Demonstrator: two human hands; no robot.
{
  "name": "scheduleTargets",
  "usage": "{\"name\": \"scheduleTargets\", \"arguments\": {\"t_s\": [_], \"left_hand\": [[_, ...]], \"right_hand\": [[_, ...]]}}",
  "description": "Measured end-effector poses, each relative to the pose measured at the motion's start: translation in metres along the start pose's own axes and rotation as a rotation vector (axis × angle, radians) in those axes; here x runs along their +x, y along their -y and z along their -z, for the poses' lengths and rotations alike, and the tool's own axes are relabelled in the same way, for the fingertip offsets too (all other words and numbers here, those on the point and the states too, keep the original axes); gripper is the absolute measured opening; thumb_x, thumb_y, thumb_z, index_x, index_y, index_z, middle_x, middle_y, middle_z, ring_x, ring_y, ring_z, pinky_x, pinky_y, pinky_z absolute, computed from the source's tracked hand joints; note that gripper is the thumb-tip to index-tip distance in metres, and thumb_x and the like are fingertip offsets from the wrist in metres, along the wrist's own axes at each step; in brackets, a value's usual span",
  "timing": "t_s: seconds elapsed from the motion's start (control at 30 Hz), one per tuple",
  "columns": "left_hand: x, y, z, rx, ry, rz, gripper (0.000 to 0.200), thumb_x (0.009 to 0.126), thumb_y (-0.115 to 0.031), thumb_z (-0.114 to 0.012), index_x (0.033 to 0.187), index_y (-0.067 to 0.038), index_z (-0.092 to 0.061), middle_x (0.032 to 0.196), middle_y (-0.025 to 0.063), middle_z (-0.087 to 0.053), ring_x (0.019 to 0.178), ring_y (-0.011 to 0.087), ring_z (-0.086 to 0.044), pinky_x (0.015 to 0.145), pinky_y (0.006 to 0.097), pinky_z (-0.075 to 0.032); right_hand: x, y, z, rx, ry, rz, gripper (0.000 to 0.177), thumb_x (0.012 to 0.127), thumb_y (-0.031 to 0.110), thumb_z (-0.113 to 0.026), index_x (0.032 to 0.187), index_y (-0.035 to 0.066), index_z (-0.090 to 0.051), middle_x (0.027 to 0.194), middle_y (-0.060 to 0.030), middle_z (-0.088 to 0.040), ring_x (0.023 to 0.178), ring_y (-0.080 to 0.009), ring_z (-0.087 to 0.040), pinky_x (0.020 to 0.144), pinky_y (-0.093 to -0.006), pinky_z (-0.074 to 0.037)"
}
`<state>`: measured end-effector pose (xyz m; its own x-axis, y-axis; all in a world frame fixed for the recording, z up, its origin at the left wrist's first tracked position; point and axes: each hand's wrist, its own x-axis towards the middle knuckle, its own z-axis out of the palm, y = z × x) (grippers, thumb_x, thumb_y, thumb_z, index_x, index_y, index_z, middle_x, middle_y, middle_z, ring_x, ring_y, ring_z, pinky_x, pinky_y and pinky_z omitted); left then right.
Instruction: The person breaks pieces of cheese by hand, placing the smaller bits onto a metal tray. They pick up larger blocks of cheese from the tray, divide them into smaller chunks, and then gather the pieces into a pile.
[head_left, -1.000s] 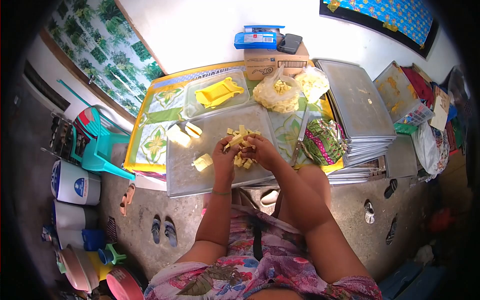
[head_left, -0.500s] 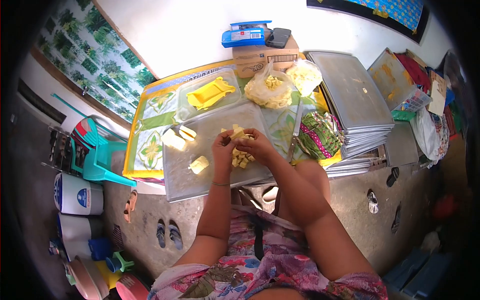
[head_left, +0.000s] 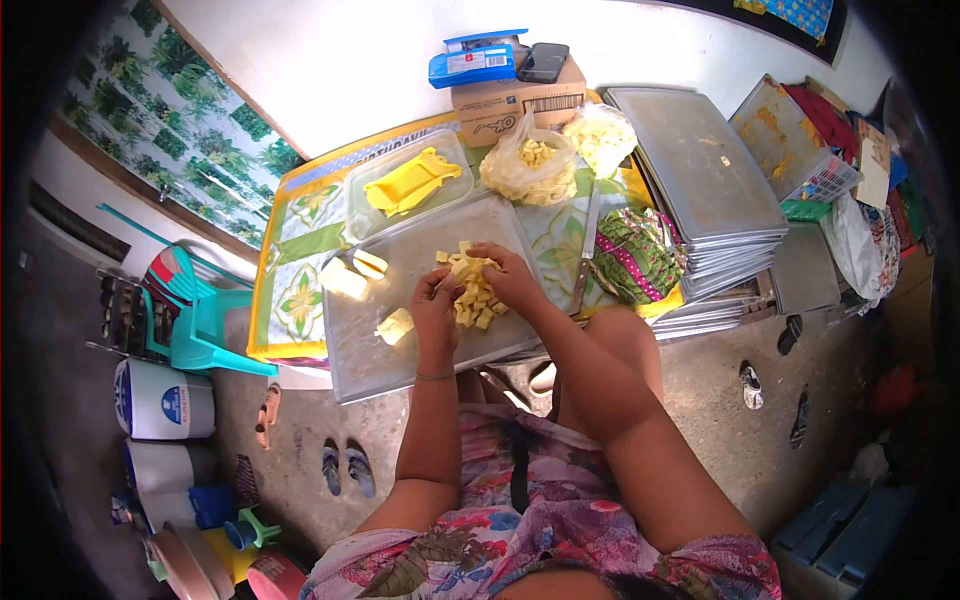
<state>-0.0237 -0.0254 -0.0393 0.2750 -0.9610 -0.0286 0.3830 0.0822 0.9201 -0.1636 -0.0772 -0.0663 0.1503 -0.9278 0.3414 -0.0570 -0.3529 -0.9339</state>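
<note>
A pile of pale yellow cubes (head_left: 478, 305) lies on a grey metal tray (head_left: 385, 368), looking like cut cheese or butter. My left hand (head_left: 436, 308) is at the pile's left edge, thumb and fingers pinched together; what sits between them is hidden. Over the pile's upper right reaches my right hand (head_left: 512, 278), fingers bent and apart, tips right at the cubes. Larger yellow blocks sit left of my hands: a pale block (head_left: 345, 280), a slab (head_left: 370, 264) behind it and a smaller block (head_left: 395, 326) nearer me.
Behind the tray stands a clear tub (head_left: 360, 212) with a yellow wrapper (head_left: 412, 182). Bags of yellow pieces (head_left: 530, 175) lie beside it. A long knife (head_left: 586, 250) and a green patterned cloth (head_left: 638, 262) are to the right, before stacked metal trays (head_left: 690, 165).
My hands, together over the pile before, have moved apart. The left is lower and further left, while the right reaches onto the cubes. The view has shifted slightly.
</note>
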Motion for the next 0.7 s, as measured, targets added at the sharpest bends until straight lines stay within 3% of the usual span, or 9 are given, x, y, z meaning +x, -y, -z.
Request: {"name": "scheduleTargets", "arguments": {"t_s": [0.03, 0.13, 0.23, 0.33, 0.7], "left_hand": [[-0.002, -0.002, 0.0, -0.001, 0.009, -0.013, 0.022, 0.081, 0.006, -0.059, 0.102, 0.0, -0.056, 0.099, 0.0081, -0.059, 0.084, 0.0154, -0.06, 0.078, 0.0272, -0.052], [-0.008, -0.005, 0.0, -0.003, 0.031, -0.064, 0.021, 0.082, 0.006, -0.058, 0.102, 0.0, -0.056, 0.099, 0.008, -0.059, 0.085, 0.0157, -0.06, 0.08, 0.0273, -0.051], [-0.011, -0.007, -0.002, -0.003, 0.054, -0.114, 0.021, 0.082, 0.005, -0.058, 0.103, 0.0, -0.056, 0.099, 0.0079, -0.059, 0.085, 0.0161, -0.06, 0.081, 0.0277, -0.05], [-0.014, -0.011, -0.005, -0.019, 0.087, -0.114, 0.02, 0.084, 0.003, -0.059, 0.103, 0.001, -0.057, 0.096, 0.0079, -0.06, 0.085, 0.0162, -0.06, 0.082, 0.0282, -0.05], [-0.016, -0.02, -0.003, 0.094, 0.095, -0.136, 0.017, 0.083, -0.004, -0.064, 0.098, 0.002, -0.06, 0.092, 0.0083, -0.062, 0.081, 0.0143, -0.06, 0.076, 0.0266, -0.051]], "right_hand": [[0.0, 0.005, 0.001, -0.028, -0.006, 0.018, 0.032, 0.083, 0.011, -0.056, 0.113, -0.001, -0.059, 0.11, -0.0126, -0.059, 0.092, -0.0175, -0.06, 0.085, -0.0263, -0.046], [-0.002, 0.027, 0.003, 0.456, 0.06, -0.319, 0.036, 0.085, 0.019, -0.061, 0.114, -0.002, -0.057, 0.105, -0.0102, -0.061, 0.09, -0.0148, -0.06, 0.08, -0.0258, -0.048], [-0.005, 0.038, 0.01, 0.531, 0.206, -0.348, 0.038, 0.085, 0.023, -0.066, 0.114, -0.001, -0.056, 0.1, -0.0077, -0.062, 0.086, -0.0138, -0.061, 0.075, -0.0257, -0.05], [-0.007, 0.042, 0.011, 0.629, 0.279, -0.441, 0.036, 0.082, 0.017, -0.068, 0.111, 0.0, -0.056, 0.095, -0.0066, -0.062, 0.083, -0.0135, -0.061, 0.072, -0.0263, -0.052], [-0.01, 0.039, 0.012, 0.851, 0.297, -0.495, 0.03, 0.084, 0.014, -0.065, 0.109, 0.001, -0.053, 0.097, -0.0089, -0.062, 0.083, -0.0166, -0.063, 0.075, -0.0304, -0.054]]}}
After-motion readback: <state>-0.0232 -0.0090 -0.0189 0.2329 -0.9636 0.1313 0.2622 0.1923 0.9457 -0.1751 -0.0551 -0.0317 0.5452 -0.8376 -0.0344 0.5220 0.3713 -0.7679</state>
